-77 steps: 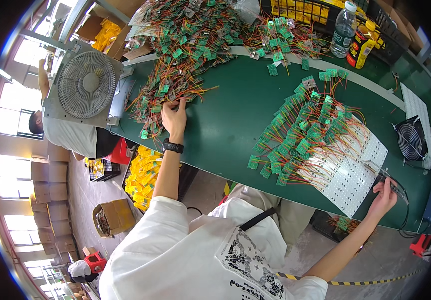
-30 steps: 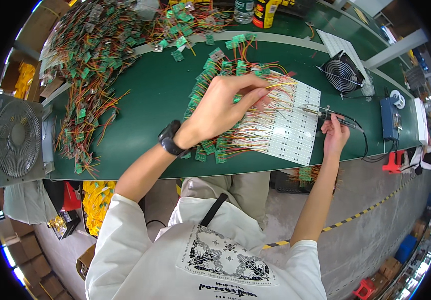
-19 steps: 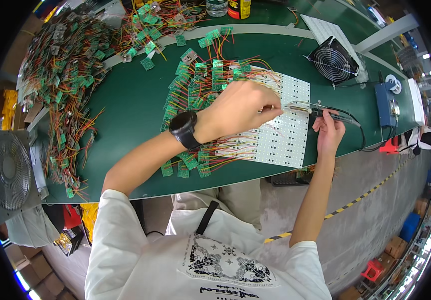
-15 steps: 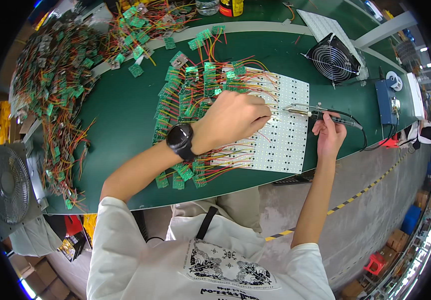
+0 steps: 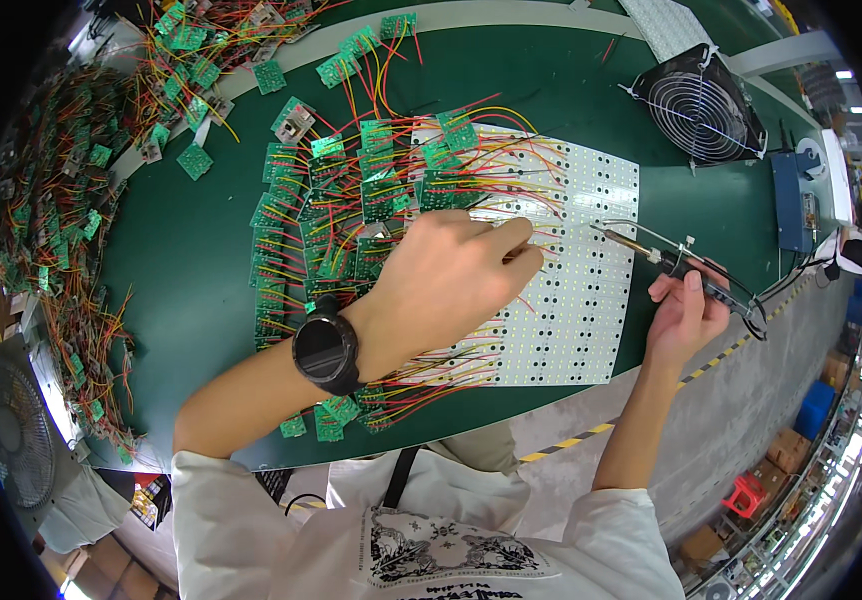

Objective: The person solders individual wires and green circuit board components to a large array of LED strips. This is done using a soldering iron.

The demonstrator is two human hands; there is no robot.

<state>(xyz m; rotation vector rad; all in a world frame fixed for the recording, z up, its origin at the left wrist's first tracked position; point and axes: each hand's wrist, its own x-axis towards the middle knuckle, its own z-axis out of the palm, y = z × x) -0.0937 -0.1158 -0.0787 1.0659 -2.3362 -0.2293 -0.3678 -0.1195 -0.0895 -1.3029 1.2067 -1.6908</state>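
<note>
Soldering iron (image 5: 666, 258) sits in right hand (image 5: 684, 315), fingers wrapped round its dark handle, tip pointing left over the white LED panel (image 5: 571, 300) w/o visibly touching it. Panel lies flat on the green desk (image 5: 201, 270), near its front edge. Left hand (image 5: 446, 285) rests on the panel's left part, fingers pressed together, thumb & forefinger pinching at thin red/yellow wires (image 5: 511, 190); can't tell exactly which wire. Black wristwatch (image 5: 326, 345) on left wrist. Small green circuit boards (image 5: 296, 240) w/ wires lie in rows just left of the panel, some under the forearm. Bigger tangled heap of boards (image 5: 56, 210) at desk's far left. Small black fan (image 5: 701, 105) stands beyond the panel, to the right; blue box (image 5: 791, 200) beside it.
</note>
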